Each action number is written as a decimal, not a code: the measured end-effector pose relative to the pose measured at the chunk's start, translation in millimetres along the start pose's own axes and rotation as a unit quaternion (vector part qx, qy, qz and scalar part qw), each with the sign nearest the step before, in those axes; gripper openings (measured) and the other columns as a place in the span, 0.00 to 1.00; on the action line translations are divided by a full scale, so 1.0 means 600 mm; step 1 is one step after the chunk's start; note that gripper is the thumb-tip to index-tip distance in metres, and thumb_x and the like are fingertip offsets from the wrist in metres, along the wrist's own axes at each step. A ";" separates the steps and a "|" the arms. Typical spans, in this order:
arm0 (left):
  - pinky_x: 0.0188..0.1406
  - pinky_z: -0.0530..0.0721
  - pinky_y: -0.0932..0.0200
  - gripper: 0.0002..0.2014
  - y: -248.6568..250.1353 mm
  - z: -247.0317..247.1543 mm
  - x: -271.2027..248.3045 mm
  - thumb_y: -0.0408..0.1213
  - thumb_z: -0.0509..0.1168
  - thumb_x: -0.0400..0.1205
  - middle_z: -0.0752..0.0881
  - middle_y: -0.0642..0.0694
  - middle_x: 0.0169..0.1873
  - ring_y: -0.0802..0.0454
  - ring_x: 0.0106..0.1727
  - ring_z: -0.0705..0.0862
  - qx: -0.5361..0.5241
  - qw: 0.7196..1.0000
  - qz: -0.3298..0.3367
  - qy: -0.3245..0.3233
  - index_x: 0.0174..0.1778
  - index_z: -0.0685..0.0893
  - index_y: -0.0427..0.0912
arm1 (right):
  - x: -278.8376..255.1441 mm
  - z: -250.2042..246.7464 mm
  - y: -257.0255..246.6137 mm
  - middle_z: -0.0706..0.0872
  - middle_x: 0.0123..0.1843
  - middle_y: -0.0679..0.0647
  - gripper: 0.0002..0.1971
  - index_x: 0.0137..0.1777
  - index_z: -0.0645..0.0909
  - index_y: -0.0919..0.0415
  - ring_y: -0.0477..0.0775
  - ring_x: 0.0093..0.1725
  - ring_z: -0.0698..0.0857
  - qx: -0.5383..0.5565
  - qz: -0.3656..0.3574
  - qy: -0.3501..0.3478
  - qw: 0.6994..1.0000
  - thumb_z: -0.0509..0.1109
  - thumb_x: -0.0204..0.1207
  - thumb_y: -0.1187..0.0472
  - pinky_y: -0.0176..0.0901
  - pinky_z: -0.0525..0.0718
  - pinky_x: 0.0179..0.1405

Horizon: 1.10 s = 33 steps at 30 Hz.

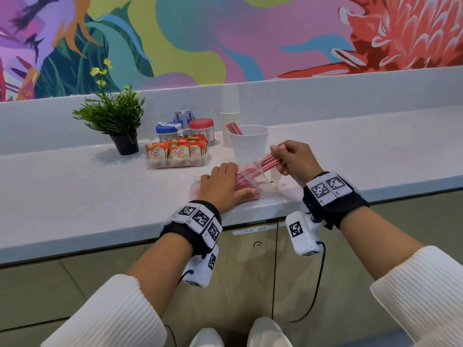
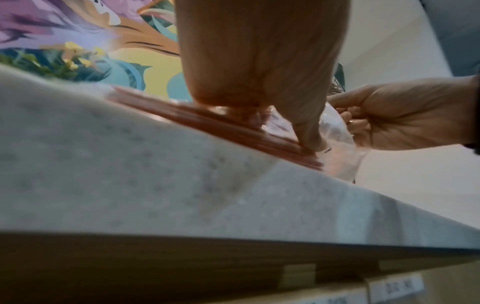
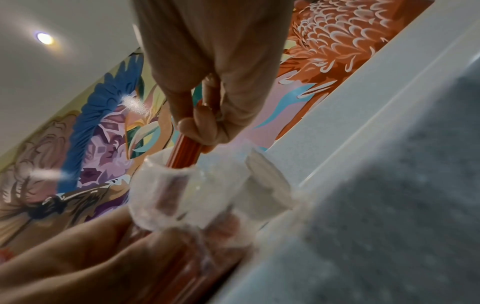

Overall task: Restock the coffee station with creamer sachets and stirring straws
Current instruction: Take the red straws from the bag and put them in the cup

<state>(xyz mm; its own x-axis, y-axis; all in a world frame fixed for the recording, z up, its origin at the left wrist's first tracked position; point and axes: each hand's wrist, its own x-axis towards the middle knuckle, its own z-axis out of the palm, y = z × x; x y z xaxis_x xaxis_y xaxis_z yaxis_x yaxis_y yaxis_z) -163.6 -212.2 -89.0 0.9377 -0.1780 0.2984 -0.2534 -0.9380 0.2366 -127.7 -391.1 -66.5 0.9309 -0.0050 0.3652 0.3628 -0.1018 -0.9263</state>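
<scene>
A clear plastic bag [image 1: 266, 179] of red stirring straws lies on the grey counter [image 1: 100, 196] near its front edge. My left hand [image 1: 223, 184] lies flat on the bag, fingers straight, pressing it down. My right hand [image 1: 290, 159] pinches a bundle of red straws [image 1: 269, 160] half drawn out of the bag's mouth, just in front of the white cup [image 1: 249, 142]. The cup holds a few red straws [image 1: 234, 128]. In the right wrist view the fingers [image 3: 197, 123] are curled around the straw bundle [image 3: 185, 152] above the bag opening [image 3: 192, 191]. A clear tray of Coffee mate creamer sachets [image 1: 176, 154] stands left of the cup.
A potted green plant [image 1: 117, 121] stands at the back left. Jars with blue and red lids [image 1: 186, 126] sit behind the sachet tray, and a stack of paper cups [image 1: 230, 116] behind the white cup. A backsplash ledge and a painted wall run behind; cabinet doors [image 1: 250, 259] lie below the counter.
</scene>
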 end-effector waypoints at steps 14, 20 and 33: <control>0.51 0.72 0.48 0.22 0.004 0.022 0.021 0.55 0.57 0.82 0.81 0.39 0.53 0.40 0.55 0.78 -0.056 0.997 -0.012 0.044 0.54 0.75 0.37 | -0.005 0.018 -0.018 0.76 0.28 0.59 0.13 0.31 0.72 0.61 0.40 0.13 0.69 0.196 0.047 0.056 0.978 0.70 0.72 0.72 0.28 0.67 0.12; 0.53 0.72 0.48 0.23 0.004 0.025 0.024 0.56 0.53 0.83 0.80 0.39 0.55 0.40 0.56 0.78 -0.032 0.999 -0.020 0.038 0.56 0.74 0.38 | -0.008 0.039 -0.017 0.77 0.23 0.50 0.11 0.33 0.75 0.57 0.40 0.14 0.67 0.276 0.083 0.015 0.958 0.72 0.73 0.64 0.27 0.64 0.11; 0.62 0.75 0.47 0.19 -0.004 0.016 0.006 0.30 0.60 0.81 0.73 0.39 0.61 0.42 0.62 0.75 -0.184 0.981 0.032 0.053 0.67 0.69 0.44 | 0.020 0.066 -0.018 0.76 0.23 0.52 0.18 0.24 0.74 0.59 0.49 0.25 0.76 0.127 0.007 0.147 0.981 0.67 0.77 0.63 0.40 0.77 0.34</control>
<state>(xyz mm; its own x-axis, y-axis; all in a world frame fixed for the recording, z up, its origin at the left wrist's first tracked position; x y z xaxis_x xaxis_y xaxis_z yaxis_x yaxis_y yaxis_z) -157.2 -213.5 -97.6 0.8920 -0.1825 0.4135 -0.3975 -0.7522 0.5256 -119.1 -350.7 -55.6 0.8972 -0.2948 0.3287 0.3833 0.1506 -0.9112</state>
